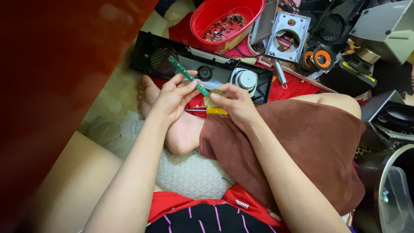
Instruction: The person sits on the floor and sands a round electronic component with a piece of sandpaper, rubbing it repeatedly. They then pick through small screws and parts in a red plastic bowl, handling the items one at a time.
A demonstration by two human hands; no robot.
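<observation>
Left hand (172, 97) grips narrow green circuit strip (188, 75); right hand (230, 101) pinches its lower end. Screwdriver (211, 111) lies just below strip.

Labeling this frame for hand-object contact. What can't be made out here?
- Head view: the small roundish thing at the right hand is mostly covered by its fingers; kind unclear.
- Green circuit strip: lower end hidden between the left hand and the right hand.
- Yellow-handled screwdriver: partly hidden under the hands.
- Red bowl: contents too small to identify.
- Left third: blocked by a blurred red-brown surface.
</observation>
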